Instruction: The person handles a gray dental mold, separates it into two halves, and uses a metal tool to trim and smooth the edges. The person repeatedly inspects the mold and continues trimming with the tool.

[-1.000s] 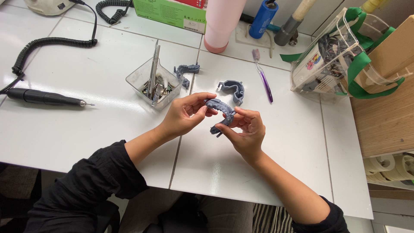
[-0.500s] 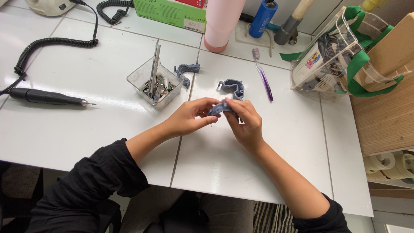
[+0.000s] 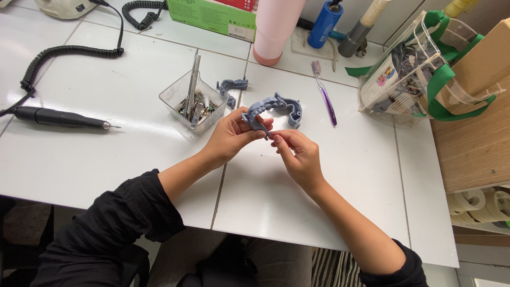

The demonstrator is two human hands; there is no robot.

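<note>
My left hand (image 3: 232,134) pinches a grey-blue dental arch model (image 3: 257,118) just above the white table (image 3: 95,159). My right hand (image 3: 298,155) meets it from the right, fingertips touching the lower edge of the same model. A second grey-blue arch model (image 3: 287,108) lies on the table just behind the held one. A third small grey-blue piece (image 3: 232,85) lies farther back, beside the clear tool box (image 3: 187,104). Both sleeves are black.
The clear box holds metal instruments. A black rotary handpiece (image 3: 58,118) with a coiled cord (image 3: 64,53) lies at left. A purple toothbrush (image 3: 323,91), pink cylinder (image 3: 276,26), blue bottle (image 3: 324,24), green box (image 3: 212,16) and clear bag with green straps (image 3: 419,69) stand behind.
Both hands have shifted slightly away from me, toward the arch model on the table. The held model has been turned between the fingers, and the right hand has slid from under it to its right edge.
</note>
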